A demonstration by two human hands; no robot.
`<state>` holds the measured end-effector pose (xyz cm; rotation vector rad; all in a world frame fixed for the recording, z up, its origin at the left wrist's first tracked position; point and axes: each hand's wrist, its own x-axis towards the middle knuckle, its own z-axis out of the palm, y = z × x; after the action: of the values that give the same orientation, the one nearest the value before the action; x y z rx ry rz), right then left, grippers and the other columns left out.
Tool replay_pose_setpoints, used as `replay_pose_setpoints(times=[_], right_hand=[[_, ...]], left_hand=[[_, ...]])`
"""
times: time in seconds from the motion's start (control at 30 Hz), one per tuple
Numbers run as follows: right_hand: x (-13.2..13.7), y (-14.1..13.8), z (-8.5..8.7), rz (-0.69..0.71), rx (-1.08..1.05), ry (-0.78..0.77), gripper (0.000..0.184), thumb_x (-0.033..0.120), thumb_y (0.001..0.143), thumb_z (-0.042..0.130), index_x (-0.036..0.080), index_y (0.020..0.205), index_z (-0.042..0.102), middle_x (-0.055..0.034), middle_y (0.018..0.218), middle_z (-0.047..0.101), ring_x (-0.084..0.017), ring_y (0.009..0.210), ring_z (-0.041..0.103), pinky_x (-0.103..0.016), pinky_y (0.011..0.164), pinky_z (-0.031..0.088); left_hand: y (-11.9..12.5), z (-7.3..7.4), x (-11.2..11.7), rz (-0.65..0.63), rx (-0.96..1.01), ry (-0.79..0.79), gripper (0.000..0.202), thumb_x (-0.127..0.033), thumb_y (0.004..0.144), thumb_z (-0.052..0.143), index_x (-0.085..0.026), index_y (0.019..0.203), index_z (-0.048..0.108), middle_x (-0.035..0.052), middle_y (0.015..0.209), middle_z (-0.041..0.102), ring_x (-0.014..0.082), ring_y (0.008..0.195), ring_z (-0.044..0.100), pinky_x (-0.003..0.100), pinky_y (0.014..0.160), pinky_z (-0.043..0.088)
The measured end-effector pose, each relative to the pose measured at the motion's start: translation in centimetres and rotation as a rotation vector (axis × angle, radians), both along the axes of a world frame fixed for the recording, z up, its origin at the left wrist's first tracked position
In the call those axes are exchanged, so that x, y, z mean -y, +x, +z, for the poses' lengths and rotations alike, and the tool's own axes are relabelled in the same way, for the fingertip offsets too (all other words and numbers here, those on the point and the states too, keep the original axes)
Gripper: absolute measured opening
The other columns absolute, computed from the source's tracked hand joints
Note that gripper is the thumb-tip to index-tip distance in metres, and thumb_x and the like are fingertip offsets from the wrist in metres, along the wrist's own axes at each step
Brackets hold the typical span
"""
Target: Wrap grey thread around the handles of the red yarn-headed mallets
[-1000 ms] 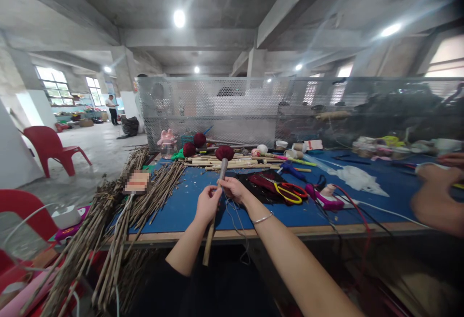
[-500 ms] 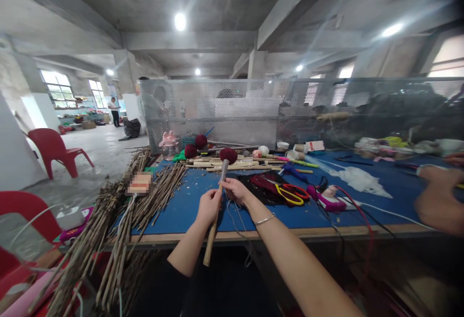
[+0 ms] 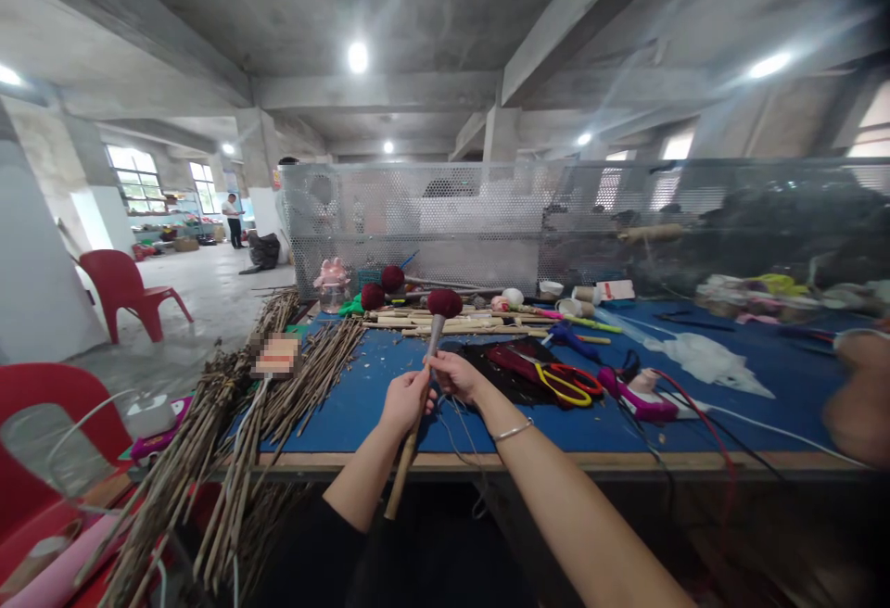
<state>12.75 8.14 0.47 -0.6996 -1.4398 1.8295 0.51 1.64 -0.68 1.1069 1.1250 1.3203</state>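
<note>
A mallet (image 3: pixel 443 303) with a round dark red head is held up at a slant over the table's front edge. Grey wrapping covers the upper part of its stick, and the bare wooden end points down towards me. My left hand (image 3: pixel 405 401) is closed around the handle below the wrapping. Right beside it, my right hand (image 3: pixel 453 376) pinches the handle near the wrapping's lower end. From about my right hand a thin grey string (image 3: pixel 467 438) hangs in loose loops over the edge. Whether the fingers also grip this string is unclear.
Bundles of thin sticks (image 3: pixel 306 376) lie at the left. Scissors (image 3: pixel 566 386) rest on dark cloth at the right, near a purple-and-white power strip (image 3: pixel 646 399) with cables. Two more red mallet heads (image 3: pixel 374 296) lie behind. Another person's blurred hand (image 3: pixel 862 395) is at far right.
The view has shifted slightly, so the scene sits a little further right and lower. Both hands keep their hold on the mallet, with the left fingers showing more behind the handle.
</note>
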Motion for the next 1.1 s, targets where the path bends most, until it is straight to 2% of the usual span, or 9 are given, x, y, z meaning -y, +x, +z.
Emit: replay_pose_setpoints(times=[0.1,0.2,0.27,0.5,0.57,0.7,0.77,1.0,1.1], right_hand=[[-0.39,-0.25,-0.54,-0.045,0.002,0.023,0.036,0.043,0.062,0.070,0.017,0.070,0.046,0.0128,0.037,0.027,-0.002,0.030,0.014,-0.019,0.032,0.005],[-0.63,-0.41,-0.83,-0.068,0.039,0.036,0.035,0.043,0.063,0.069,0.017,0.068,0.046,0.0118,0.037,0.031,-0.002,0.029,0.016,-0.019,0.032,0.005],[-0.63,-0.40,-0.82,-0.070,0.055,0.033,0.035,0.044,0.063,0.068,0.017,0.069,0.047,0.0120,0.037,0.029,-0.001,0.029,0.015,-0.019,0.032,0.005],[-0.43,-0.15,-0.54,-0.006,0.003,0.004,0.037,0.044,0.065,0.067,0.016,0.084,0.053,0.0132,0.040,0.025,-0.002,0.033,0.013,-0.018,0.034,0.003],[-0.54,-0.19,-0.65,-0.024,0.014,0.021,0.035,0.044,0.065,0.067,0.016,0.079,0.052,0.0131,0.038,0.025,-0.002,0.032,0.013,-0.018,0.034,0.004],[-0.64,-0.39,-0.79,-0.075,0.030,0.039,0.035,0.044,0.062,0.068,0.016,0.073,0.050,0.0127,0.037,0.027,-0.002,0.030,0.015,-0.019,0.032,0.006],[-0.53,-0.46,-0.70,-0.088,0.037,0.038,0.035,0.044,0.062,0.069,0.016,0.072,0.049,0.0128,0.036,0.026,-0.002,0.030,0.015,-0.020,0.032,0.005],[-0.42,-0.16,-0.53,-0.028,0.007,0.025,0.037,0.043,0.064,0.068,0.016,0.083,0.052,0.0136,0.037,0.025,-0.002,0.031,0.013,-0.018,0.033,0.005],[-0.75,-0.17,-0.87,-0.054,0.009,0.048,0.035,0.043,0.063,0.068,0.016,0.076,0.050,0.0131,0.036,0.027,-0.002,0.030,0.014,-0.019,0.032,0.006]], left_hand=[[0.07,-0.22,0.07,0.093,-0.102,0.081,0.040,-0.054,0.068,0.057,-0.014,0.073,0.058,-0.0010,0.052,0.055,0.0075,0.041,0.045,0.018,0.040,0.036],[0.03,-0.22,0.19,0.282,-0.212,0.176,0.033,-0.043,0.058,0.070,-0.014,0.069,0.058,-0.0017,0.054,0.055,0.0075,0.045,0.046,0.018,0.045,0.035],[-0.07,-0.06,0.27,0.321,-0.236,0.163,0.031,-0.039,0.053,0.073,-0.014,0.064,0.057,-0.0012,0.053,0.055,0.0082,0.047,0.047,0.018,0.046,0.036],[-0.23,0.08,0.23,0.057,-0.059,0.023,0.040,-0.054,0.069,0.055,-0.015,0.062,0.054,0.0001,0.048,0.054,0.0082,0.038,0.045,0.019,0.038,0.034],[-0.12,-0.14,0.17,0.068,-0.084,0.051,0.039,-0.053,0.070,0.055,-0.014,0.064,0.055,-0.0004,0.049,0.054,0.0080,0.038,0.045,0.019,0.038,0.034],[0.11,-0.51,0.10,0.236,-0.189,0.155,0.033,-0.044,0.062,0.067,-0.014,0.071,0.056,-0.0038,0.051,0.051,0.0058,0.039,0.042,0.017,0.040,0.034],[0.11,-0.53,0.09,0.271,-0.210,0.148,0.031,-0.039,0.058,0.071,-0.014,0.069,0.056,-0.0036,0.052,0.052,0.0059,0.041,0.043,0.018,0.041,0.035],[-0.09,0.09,0.31,0.075,-0.095,0.030,0.030,-0.046,0.070,0.057,-0.016,0.066,0.053,-0.0012,0.053,0.055,0.0085,0.038,0.046,0.020,0.038,0.036],[-0.05,-0.10,0.24,0.092,-0.160,0.047,0.032,-0.047,0.071,0.054,-0.015,0.068,0.054,-0.0009,0.053,0.054,0.0084,0.039,0.046,0.020,0.038,0.035]])
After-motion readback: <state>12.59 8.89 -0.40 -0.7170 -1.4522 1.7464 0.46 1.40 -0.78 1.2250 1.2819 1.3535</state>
